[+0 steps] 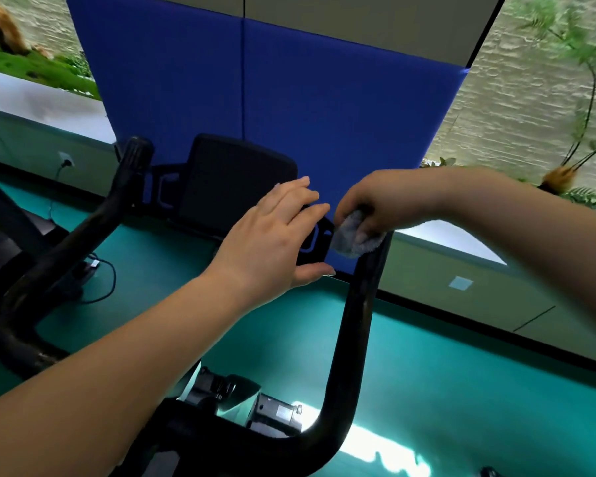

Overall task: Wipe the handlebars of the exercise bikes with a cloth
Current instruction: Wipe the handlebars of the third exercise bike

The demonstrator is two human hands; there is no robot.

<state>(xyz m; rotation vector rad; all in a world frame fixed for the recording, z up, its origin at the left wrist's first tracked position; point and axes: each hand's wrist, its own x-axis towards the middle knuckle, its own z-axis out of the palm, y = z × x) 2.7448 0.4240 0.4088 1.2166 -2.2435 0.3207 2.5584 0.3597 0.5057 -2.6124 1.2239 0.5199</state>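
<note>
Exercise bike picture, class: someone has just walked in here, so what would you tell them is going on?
A person is cleaning an exercise bike. Their right hand holds a grey cloth bunched over the top end of the right handlebar, so that tip is being wiped. The left hand is open, fingers straight, held in front of the bike's dark screen and gripping nothing. The left handlebar stands untouched by either hand.

Left hand (272,242) open, fingers straight and spread, thumb out below, forearm reaching in from lower left. Right hand (375,208) fingers curled downward in a tight grip, forearm entering from the right.
</note>
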